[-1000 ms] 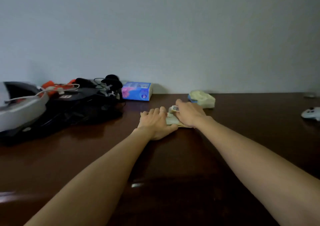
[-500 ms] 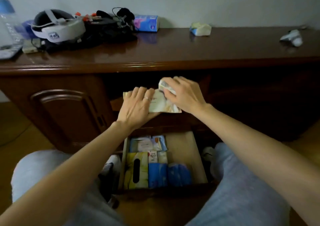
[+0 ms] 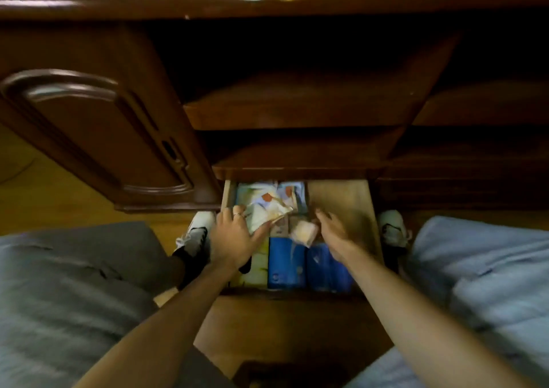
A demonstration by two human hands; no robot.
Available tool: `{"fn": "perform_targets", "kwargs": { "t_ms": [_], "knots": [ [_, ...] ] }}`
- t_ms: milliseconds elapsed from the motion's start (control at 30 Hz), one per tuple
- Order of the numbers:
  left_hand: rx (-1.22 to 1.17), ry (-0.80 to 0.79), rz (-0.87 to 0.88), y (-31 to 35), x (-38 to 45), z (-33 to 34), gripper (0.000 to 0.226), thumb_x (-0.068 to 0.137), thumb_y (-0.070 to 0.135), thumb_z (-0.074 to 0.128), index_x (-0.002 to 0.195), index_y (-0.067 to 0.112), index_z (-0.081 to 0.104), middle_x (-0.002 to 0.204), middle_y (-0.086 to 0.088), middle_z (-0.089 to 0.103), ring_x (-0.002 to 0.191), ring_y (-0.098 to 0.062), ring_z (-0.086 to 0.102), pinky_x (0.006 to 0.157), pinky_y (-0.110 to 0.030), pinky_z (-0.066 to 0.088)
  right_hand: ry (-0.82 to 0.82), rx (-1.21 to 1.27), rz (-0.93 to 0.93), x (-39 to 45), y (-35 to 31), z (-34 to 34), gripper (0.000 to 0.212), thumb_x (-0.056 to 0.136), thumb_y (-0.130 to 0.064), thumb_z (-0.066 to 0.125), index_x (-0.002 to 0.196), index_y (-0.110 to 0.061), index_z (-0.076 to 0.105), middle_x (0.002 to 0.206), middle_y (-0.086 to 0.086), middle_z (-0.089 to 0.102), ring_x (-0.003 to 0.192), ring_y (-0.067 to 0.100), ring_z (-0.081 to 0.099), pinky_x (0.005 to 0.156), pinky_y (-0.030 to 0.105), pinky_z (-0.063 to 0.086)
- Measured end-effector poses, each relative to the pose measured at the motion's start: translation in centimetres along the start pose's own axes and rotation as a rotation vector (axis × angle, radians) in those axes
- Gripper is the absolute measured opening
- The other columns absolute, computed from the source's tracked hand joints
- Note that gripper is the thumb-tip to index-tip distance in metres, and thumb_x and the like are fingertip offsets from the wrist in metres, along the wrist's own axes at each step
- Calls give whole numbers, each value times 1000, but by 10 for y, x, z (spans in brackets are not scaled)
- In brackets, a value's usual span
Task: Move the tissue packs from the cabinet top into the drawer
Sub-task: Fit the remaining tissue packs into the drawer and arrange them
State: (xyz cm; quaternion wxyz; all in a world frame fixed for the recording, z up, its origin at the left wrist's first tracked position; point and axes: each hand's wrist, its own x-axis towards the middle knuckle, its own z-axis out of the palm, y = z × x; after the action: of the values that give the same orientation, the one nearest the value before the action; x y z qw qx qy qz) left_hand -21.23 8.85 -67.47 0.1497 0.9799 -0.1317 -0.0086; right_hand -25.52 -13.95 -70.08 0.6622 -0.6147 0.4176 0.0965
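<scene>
Dark brown wood frames the open drawer [image 3: 341,200], which lies below two shelves, a carved cabinet door [image 3: 98,138] to its left. Blue packs [image 3: 309,265] fill its near end; bare floor shows at its right. The left hand [image 3: 237,236] pinches a pale tissue pack [image 3: 267,212] over the far-left packs. The right hand [image 3: 332,233] hovers, fingers spread, just beside a small pack [image 3: 303,233], seemingly loose, though blur hides contact. A shoe [image 3: 194,236] flanks the left wall.
</scene>
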Motion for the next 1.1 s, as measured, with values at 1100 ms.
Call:
{"fn": "perform_targets", "kwargs": {
  "t_ms": [1100],
  "knots": [
    [154,73,54,-37,-4,67,79,81,76,58,123,10,55,105,-13,60,96,-32,55,79,-42,47,-415,-1444,-35,15,24,-53,30,71,-24,86,88,-22,61,92,-2,62,81,15,58,64,28,44]
  ]
}}
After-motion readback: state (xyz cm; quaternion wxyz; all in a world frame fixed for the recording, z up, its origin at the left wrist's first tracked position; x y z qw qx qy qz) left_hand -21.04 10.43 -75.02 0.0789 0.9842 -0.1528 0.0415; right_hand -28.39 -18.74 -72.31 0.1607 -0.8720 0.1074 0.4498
